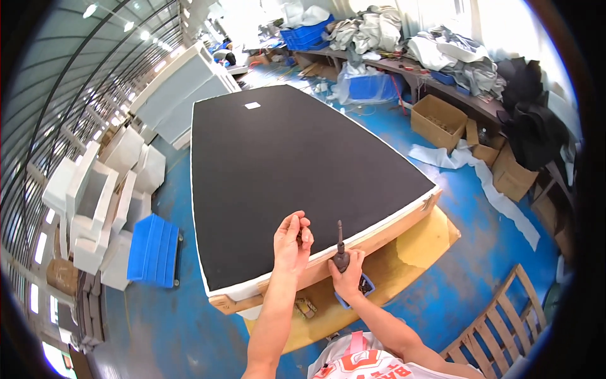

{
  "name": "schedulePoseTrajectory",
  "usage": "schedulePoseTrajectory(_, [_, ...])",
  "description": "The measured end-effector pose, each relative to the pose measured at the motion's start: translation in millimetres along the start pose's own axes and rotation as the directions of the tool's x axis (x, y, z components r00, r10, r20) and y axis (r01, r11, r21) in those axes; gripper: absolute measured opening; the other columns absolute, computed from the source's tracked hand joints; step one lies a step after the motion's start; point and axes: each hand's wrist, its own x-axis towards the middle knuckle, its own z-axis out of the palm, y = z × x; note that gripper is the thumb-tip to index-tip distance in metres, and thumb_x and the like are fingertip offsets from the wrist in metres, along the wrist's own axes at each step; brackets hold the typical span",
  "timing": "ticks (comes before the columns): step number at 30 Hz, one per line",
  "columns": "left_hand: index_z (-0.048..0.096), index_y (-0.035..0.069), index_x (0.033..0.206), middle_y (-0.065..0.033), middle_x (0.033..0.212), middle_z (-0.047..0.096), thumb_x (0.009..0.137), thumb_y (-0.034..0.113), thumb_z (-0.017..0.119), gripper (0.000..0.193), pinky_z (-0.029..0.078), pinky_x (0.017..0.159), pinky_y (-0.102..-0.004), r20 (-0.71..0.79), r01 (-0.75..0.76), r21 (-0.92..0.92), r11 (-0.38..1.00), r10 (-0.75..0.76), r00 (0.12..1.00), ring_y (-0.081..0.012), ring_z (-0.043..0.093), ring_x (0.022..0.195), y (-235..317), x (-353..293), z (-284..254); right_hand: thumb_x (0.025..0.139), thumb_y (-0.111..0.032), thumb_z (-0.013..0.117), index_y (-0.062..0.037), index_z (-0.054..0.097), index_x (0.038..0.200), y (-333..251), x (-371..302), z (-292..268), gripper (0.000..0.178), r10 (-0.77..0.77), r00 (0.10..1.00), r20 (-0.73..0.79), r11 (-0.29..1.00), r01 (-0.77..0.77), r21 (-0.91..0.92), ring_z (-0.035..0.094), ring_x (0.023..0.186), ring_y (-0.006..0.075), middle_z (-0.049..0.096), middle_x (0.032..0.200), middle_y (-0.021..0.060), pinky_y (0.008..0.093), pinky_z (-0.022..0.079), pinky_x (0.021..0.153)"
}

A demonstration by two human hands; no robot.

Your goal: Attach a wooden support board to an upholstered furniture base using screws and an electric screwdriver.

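Note:
A large panel covered in black fabric (284, 170) lies in front of me, with white edging and a wooden rail (398, 224) along its near side. Over its near edge, my left hand (292, 243) is raised with the fingers curled together; whatever they pinch is too small to name. My right hand (348, 275) grips a dark power screwdriver (341, 258), its long bit pointing up beside the rail. Partly hidden behind that hand is a small blue box (366, 288) of dark bits. It sits on a yellowish board (404, 252) beneath the panel, near a yellow item (305, 307).
A blue wheeled bin (153, 251) and white furniture parts (95, 208) stand at the left. Cardboard boxes (437, 123) and a loose white strip (499, 189) lie at the right, below a bench heaped with fabric (372, 31). A slatted wooden frame (499, 331) leans at lower right.

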Motion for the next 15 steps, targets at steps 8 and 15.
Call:
schedulePoseTrajectory(8, [0.065,0.006,0.117,-0.0082,0.090,0.072,0.106,0.022,0.056,0.022,0.040,0.050,-0.0226,0.120,0.031,0.407,0.913,-0.087,0.989,-0.0096,0.057,0.058,11,29,21,0.079,-0.023,0.083,-0.0063,0.050,0.116,7,2,-2,0.053,0.007,1.000,-0.011,0.999,-0.007,-0.044,0.059,0.093,0.0393,0.047,0.111,0.0170,0.0483,0.053,0.073])
schedulePoseTrajectory(15, [0.059,0.009,0.098,-0.0066,0.092,0.072,0.106,0.021,0.054,0.015,0.037,0.048,-0.0211,0.122,0.108,0.682,0.723,-0.259,0.958,-0.0081,0.055,0.057,19,39,42,0.082,-0.030,0.081,-0.0061,0.051,0.116,9,1,-6,0.051,0.056,0.998,0.025,0.997,-0.055,-0.049,0.060,0.093,0.0407,0.048,0.113,0.0176,0.0492,0.053,0.073])
